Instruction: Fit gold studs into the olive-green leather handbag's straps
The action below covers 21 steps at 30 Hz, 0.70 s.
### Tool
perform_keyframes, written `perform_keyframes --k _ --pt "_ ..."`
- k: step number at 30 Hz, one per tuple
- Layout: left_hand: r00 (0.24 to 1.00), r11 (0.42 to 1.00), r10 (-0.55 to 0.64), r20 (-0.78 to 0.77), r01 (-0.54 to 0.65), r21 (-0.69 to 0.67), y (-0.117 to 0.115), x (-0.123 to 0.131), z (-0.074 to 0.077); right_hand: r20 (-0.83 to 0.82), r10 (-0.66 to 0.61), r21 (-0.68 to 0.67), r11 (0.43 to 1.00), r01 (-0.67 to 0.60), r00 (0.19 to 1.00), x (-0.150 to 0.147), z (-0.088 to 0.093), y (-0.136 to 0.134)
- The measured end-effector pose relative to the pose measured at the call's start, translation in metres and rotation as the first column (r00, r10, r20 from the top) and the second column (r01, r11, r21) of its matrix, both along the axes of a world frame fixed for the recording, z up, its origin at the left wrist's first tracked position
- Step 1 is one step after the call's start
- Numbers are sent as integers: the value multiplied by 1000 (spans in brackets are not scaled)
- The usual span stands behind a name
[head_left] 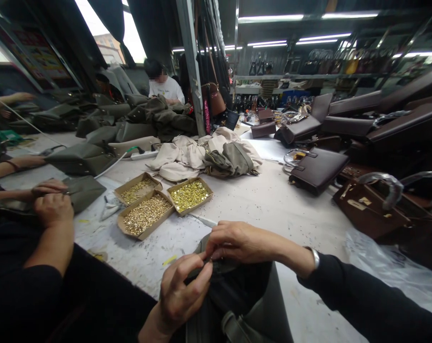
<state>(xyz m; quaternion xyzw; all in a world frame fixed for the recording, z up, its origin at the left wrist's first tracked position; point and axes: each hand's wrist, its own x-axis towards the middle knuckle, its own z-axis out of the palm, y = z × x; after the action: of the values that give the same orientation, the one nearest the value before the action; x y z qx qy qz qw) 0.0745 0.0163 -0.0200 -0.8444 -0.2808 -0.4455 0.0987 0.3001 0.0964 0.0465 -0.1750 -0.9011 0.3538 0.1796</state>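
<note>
A dark olive-green bag [251,305] lies open on the near edge of the table, below both my hands. My left hand [185,290] is closed, its thumb and fingers pinched at the bag's upper edge. Coming in from the right, my right hand [233,240] is closed too, fingertips pressed down on the same spot. Whatever small piece may sit between the fingertips is hidden. A strap or loop [233,326] of the bag shows near the bottom. Beyond the hands stand a cardboard tray of copper-gold metal bits [147,214] and a tray of yellow-gold ones [189,195].
A third tray [137,188] stands behind these. At left, a co-worker's hands [55,205] work on another olive bag [83,193]. Pale cloth pieces [183,155] lie mid-table. Dark brown handbags [321,169] pile up at right, beside clear plastic [387,267]. A metal post [194,71] rises behind.
</note>
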Motion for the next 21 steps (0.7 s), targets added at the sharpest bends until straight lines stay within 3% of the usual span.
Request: perform_keyframes --k 12,17,21 --pt "999 999 27 -19 -26 41 0 4 7 25 13 220 975 -18 1000 -4 -7 -4" --pt "1000 999 28 -14 -27 46 1 3 4 145 -39 366 930 -17 989 -9 -6 -9" --pt "999 998 40 -7 -40 38 1 1 3 116 -41 292 956 6 992 -7 -2 -8"
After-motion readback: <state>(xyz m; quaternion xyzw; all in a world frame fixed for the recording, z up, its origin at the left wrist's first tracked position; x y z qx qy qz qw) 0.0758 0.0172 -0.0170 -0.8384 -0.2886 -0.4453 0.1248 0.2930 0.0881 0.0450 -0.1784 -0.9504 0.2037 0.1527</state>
